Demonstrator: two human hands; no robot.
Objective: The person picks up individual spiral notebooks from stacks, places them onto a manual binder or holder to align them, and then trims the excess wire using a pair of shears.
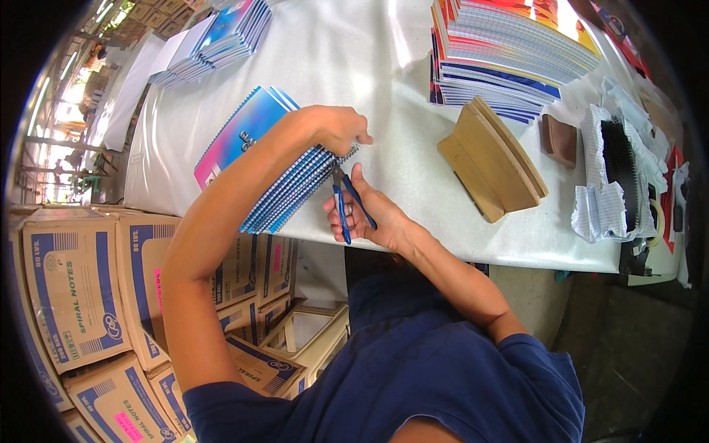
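Note:
A stack of spiral notebooks (284, 193) with blue and pink covers lies at the table's front edge, its coil-bound sides facing me. My left hand (341, 128) reaches over the stack and is closed at its right corner, where a loose end of coil wire (350, 153) sticks out. The fingertips there are partly hidden. In my right hand (377, 214) is a pair of pliers (342, 210) with blue handles, gripped from below with the handles a little apart. The jaws of the pliers point up at the coil end, just beneath my left hand.
More notebooks (221, 37) stand stacked at the far left, and a taller pile (509, 59) at the far right. A brown cardboard holder (491, 159), a small brown block (559, 140) and torn white wrapping with black coils (619, 170) lie rightward. Cartons (77, 288) fill the lower left.

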